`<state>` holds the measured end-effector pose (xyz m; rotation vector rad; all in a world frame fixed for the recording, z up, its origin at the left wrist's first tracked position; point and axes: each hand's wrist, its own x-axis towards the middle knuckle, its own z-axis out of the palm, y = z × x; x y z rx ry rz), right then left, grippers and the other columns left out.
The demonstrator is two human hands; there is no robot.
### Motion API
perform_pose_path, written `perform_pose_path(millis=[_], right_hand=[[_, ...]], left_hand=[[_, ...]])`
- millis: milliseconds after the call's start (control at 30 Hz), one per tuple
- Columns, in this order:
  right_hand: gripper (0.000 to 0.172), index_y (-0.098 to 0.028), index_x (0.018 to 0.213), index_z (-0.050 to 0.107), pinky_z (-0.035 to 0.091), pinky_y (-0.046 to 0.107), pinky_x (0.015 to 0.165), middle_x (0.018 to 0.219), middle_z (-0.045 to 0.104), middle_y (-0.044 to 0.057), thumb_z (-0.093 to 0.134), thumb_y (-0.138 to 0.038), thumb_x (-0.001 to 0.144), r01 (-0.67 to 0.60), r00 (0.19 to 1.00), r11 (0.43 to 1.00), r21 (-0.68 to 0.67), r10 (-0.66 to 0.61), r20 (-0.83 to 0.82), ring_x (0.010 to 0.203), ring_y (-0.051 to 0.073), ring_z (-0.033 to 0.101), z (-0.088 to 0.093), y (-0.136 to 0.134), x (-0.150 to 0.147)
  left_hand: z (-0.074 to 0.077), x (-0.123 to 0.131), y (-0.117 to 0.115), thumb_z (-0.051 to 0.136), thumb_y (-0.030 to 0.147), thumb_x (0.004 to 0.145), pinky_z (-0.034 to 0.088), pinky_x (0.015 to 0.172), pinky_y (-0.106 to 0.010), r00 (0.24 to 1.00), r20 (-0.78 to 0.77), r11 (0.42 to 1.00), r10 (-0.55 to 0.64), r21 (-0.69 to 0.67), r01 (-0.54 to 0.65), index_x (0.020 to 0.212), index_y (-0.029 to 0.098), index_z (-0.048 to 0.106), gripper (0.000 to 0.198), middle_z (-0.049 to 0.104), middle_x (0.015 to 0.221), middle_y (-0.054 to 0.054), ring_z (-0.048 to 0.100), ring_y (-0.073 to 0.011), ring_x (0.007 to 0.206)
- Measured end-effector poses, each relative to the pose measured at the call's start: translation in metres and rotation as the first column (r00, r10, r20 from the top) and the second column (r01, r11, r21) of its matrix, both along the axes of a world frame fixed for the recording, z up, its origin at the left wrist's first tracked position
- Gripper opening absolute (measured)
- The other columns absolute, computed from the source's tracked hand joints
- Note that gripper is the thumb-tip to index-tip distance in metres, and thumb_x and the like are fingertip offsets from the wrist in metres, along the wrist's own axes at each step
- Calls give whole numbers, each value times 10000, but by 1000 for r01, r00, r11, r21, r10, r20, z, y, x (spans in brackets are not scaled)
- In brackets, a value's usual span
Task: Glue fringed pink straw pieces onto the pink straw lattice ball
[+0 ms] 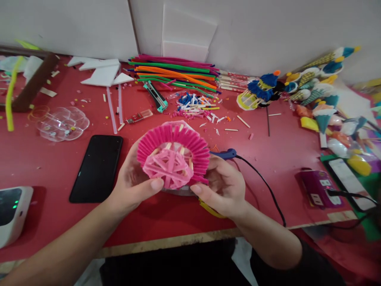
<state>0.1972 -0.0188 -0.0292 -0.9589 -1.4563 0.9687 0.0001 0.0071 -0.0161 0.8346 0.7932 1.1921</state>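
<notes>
Both hands hold a pink craft model (pixel 171 169) up over the table's front part. Its curved band of magenta pipe-cleaner pieces fans around a paler pink, spoked round frame, with short wooden sticks between them. My left hand (pixel 133 178) is closed around the model's left side, thumb on the lower rim. On the right side, my right hand (pixel 224 184) grips it with curled fingers, its thumb near the bottom edge. Behind the right hand lies a corded tool with a blue end (pixel 228 154), mostly hidden. A black phone (pixel 97 169) rests left of the left hand.
Pipe cleaners (pixel 175 75) lie along the wall, near a green-black cutter (pixel 155 96) and scattered clippings (pixel 195 105). A blue craft model (pixel 263 89) stands back right, beside several cone-shaped pieces (pixel 315 83). A clear flower-shaped tray (pixel 64 124), white device (pixel 14 214) and purple box (pixel 320 188) also sit here.
</notes>
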Motion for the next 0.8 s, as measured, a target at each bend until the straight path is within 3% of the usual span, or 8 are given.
perform_pose_path(millis=[200,467,667,800], right_hand=[[199,-242,874,598,558,273,577,747,579,-8,782,-308,838,14,1000,999,43,-15,13,691,157,628,-1,-3,-1],[196,-246,862,600,566,297,595,731,578,-7,746,-375,863,8,1000,1000,-9,-8,-30,608,137,556,-3,-1,-3],[123,-235,876,621,540,279,580,747,597,-4,727,-297,880,12,997,1000,-11,-13,-70,610,125,549,-4,-2,-4],[199,-245,830,590,546,285,570,710,578,-12,763,-344,842,46,999,999,4,-45,-22,610,138,564,-4,-2,-5]], left_hand=[[-1,-1,-2,938,323,616,527,1094,-477,999,-23,999,-33,37,33,1216,396,713,645,692,1350,-5,622,-337,1304],[0,0,-2,942,338,599,523,1104,-459,997,-83,999,0,49,4,1257,407,697,705,669,1376,8,606,-333,1317],[-1,-1,1,932,327,624,549,1075,-435,995,-94,992,-36,121,48,1268,417,691,693,648,1401,27,604,-326,1319],[-3,-2,0,925,325,643,542,1082,-456,996,-82,994,-24,104,32,1312,403,667,721,651,1405,-2,606,-335,1317]])
